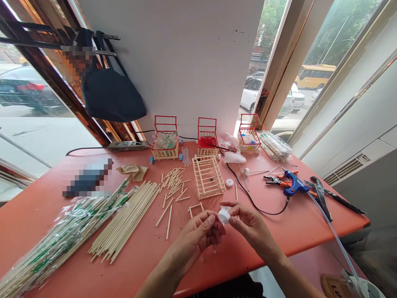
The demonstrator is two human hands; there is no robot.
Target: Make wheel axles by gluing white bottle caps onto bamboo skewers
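Observation:
Both hands meet over the near edge of the red table (46, 207). My left hand (195, 236) and my right hand (251, 227) pinch a small white round cap (223, 216) between their fingertips. Just behind them lies a small U-shaped stick frame (196, 208). A wooden stick cage (208, 176) lies flat on the table beyond the hands, with a second white cap (229, 182) beside it.
Long bamboo sticks (127, 219) and wrapped stick bundles (62, 240) lie at left. Cut stick pieces (172, 184) are scattered mid-table. Three red-handled stick baskets (166, 142) stand at the back. A blue glue gun (291, 185), pliers (274, 179) and black cable (248, 194) are at right.

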